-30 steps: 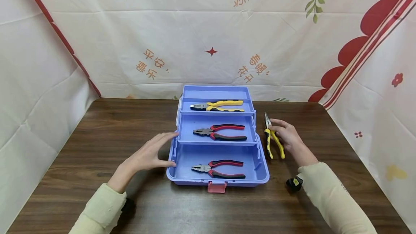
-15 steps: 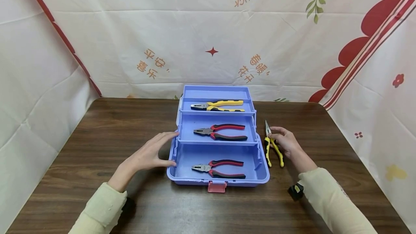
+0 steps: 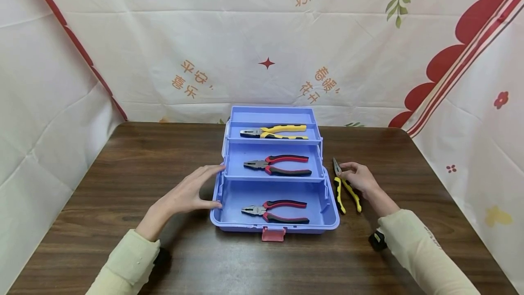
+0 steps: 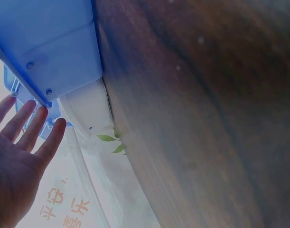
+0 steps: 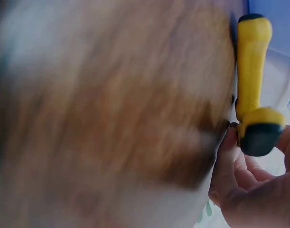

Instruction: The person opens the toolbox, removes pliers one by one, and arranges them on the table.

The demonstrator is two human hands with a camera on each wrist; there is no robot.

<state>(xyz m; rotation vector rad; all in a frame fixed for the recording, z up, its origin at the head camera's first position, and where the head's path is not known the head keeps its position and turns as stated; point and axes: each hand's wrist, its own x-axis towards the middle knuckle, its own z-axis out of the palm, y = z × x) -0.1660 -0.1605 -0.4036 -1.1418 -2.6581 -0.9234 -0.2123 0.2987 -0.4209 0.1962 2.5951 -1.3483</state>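
Note:
My left hand [image 3: 184, 192] lies along the left side of the blue toolbox [image 3: 219, 227], fingers straight and fingertips right at its rim. In the left wrist view its spread fingers reach beside the toolbox wall [image 4: 64, 57]. To the right of the box my right hand [image 3: 360, 179] pinches yellow-and-black needle-nose pliers [image 3: 338, 181] near the pivot, jaws pointing away and handles toward me. The right wrist view shows the yellow handles [image 5: 251, 71] close up over the table. Red-and-black combination pliers [image 3: 274, 212] lie in the box's bottom compartment.
Another red-and-black pair of pliers [image 3: 278, 166] lies in the middle tray, and yellow-and-black combination pliers [image 3: 274, 132] in the top tray. A pink latch [image 3: 273, 234] hangs at the box front. The wooden table [image 3: 172, 149] meets a white printed cloth [image 3: 229, 49] behind.
My right hand has drawn the needle-nose pliers toward me along the toolbox's right side, and their jaws tilt a little more to the left. The left hand stays in place.

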